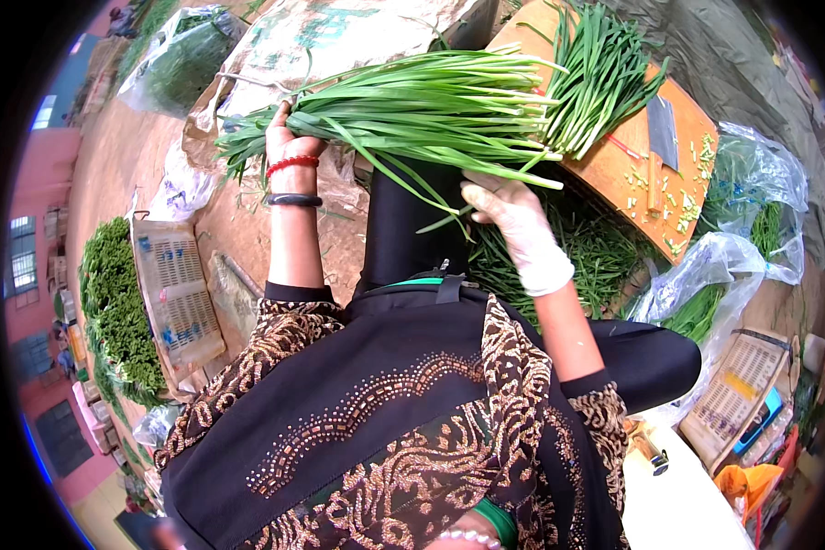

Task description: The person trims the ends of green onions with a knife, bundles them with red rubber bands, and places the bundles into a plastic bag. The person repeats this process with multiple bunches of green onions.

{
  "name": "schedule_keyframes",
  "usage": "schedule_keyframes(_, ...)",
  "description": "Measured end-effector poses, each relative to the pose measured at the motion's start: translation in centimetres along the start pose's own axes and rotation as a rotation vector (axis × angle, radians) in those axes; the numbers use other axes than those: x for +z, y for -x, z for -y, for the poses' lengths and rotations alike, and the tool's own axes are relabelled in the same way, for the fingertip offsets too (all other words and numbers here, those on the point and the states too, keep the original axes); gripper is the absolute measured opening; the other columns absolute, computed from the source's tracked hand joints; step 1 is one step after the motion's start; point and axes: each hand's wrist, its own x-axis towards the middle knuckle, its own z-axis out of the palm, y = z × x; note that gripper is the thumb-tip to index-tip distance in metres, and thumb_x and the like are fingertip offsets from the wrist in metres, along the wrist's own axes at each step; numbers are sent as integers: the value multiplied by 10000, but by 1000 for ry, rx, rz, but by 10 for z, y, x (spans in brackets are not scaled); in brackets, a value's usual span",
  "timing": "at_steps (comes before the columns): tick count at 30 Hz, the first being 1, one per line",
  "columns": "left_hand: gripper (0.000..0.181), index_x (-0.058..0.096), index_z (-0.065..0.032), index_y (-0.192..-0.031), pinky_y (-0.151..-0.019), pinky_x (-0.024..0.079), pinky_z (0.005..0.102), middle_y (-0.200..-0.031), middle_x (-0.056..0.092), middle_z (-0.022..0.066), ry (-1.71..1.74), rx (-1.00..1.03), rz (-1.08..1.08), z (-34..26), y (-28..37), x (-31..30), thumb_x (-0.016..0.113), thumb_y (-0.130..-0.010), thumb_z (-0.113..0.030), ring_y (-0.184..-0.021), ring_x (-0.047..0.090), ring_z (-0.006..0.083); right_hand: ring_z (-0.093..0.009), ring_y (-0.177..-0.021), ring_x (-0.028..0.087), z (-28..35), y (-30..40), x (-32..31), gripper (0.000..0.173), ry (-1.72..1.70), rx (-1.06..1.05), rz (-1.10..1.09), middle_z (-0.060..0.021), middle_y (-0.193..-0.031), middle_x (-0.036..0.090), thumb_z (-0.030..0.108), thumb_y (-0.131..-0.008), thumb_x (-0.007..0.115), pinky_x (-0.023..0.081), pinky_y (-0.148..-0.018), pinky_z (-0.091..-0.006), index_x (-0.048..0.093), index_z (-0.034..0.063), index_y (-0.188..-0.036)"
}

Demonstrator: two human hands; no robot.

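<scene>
My left hand (293, 137) is closed around the leafy end of a large bunch of garlic chives (426, 103), held sideways above my knee. The bunch's pale cut stems point right. My right hand (505, 206), in a whitish glove, is just below those stem ends with its fingers curled. A loose chive leaf (442, 221) meets its fingertips; whether they grip it is unclear. A second chive bunch (595, 75) lies on the orange-brown wooden board (619, 179). Beside it rests a cleaver (662, 134) with a wooden handle, among chopped stem bits (691, 199).
Loose chives (577, 254) are heaped below the board. Clear plastic bags (708, 275) with greens lie at right. A woven sack (316, 34) is ahead. Left are a plastic crate (179, 295), curly greens (117, 309) and a bagged bundle (185, 65). Another crate (735, 392) stands lower right.
</scene>
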Motion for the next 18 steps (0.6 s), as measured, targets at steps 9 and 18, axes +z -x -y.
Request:
schedule_keyframes(9,256,619,-62,-1073,-1004,407,539,-1152,634,144,-16,140,-78,22,26,3,553,-934,-265,-1067,581,340,-162,-789,602,-18,-34,56,661,484,-91,-116,-76,-942,620,275,-747,805,500,-728,-281,502,-41,-1242)
schedule_keyframes(18,271,607,-8,-1091,-986,432,530,-1100,649,181,26,12,102,6,16,-11,605,-870,-166,-1023,604,347,-324,-723,635,-53,17,-26,193,1049,-503,177,-124,-891,652,153,-934,442,522,-670,-400,615,76,-971)
